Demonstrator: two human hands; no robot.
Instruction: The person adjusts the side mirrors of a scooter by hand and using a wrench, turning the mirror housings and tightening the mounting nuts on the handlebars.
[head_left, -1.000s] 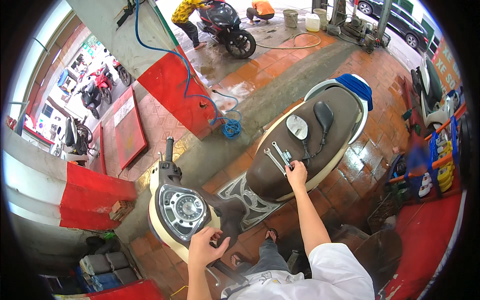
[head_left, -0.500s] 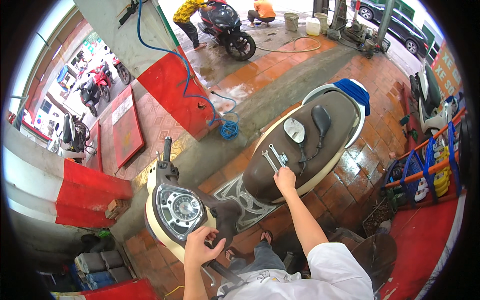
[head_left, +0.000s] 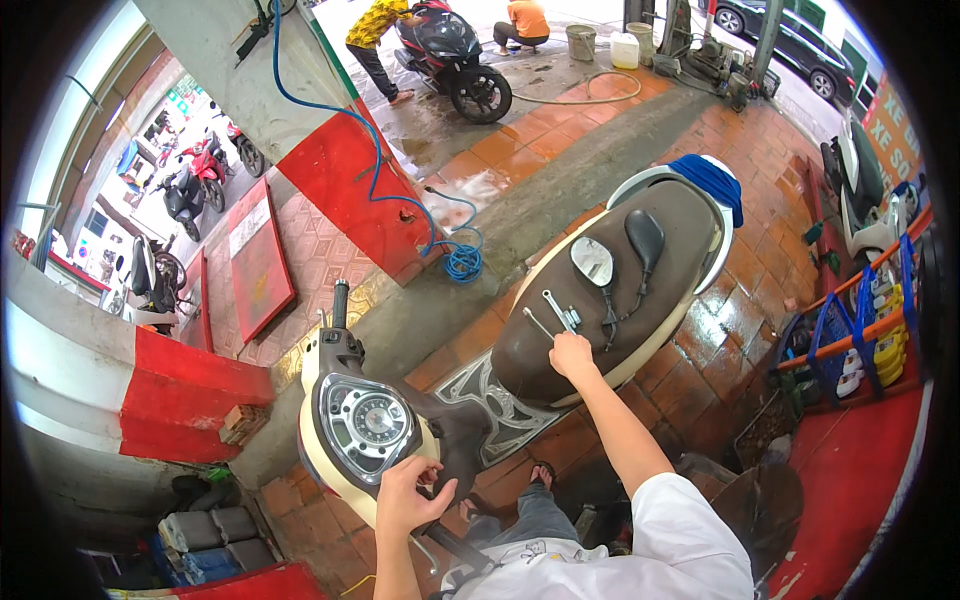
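A scooter with a brown seat (head_left: 605, 290) and cream body stands before me. My right hand (head_left: 571, 357) is closed around the near end of a wrench (head_left: 538, 322) over the seat. A second wrench (head_left: 553, 305) lies beside it, against small silver metal parts (head_left: 571, 319). Farther along the seat rest two mirrors, one with its glass up (head_left: 592, 262) and one showing its dark back (head_left: 645, 236). My left hand (head_left: 410, 495) hovers by the near handlebar (head_left: 455, 548), fingers curled and apart from the thumb, nothing visible between them. The round speedometer (head_left: 378, 418) is just beyond it.
A blue cloth (head_left: 708, 188) covers the seat's rear rail. A coiled blue hose (head_left: 462, 262) lies by the red-and-grey pillar (head_left: 350, 185). On the right stands a rack with blue bins (head_left: 830, 340). A person in yellow (head_left: 372, 38) is beside a dark motorbike (head_left: 452, 60).
The wrench in my right hand has turned, its open jaw now seen nearly edge-on. My left hand stays by the handlebar. The whole view has shifted slightly.
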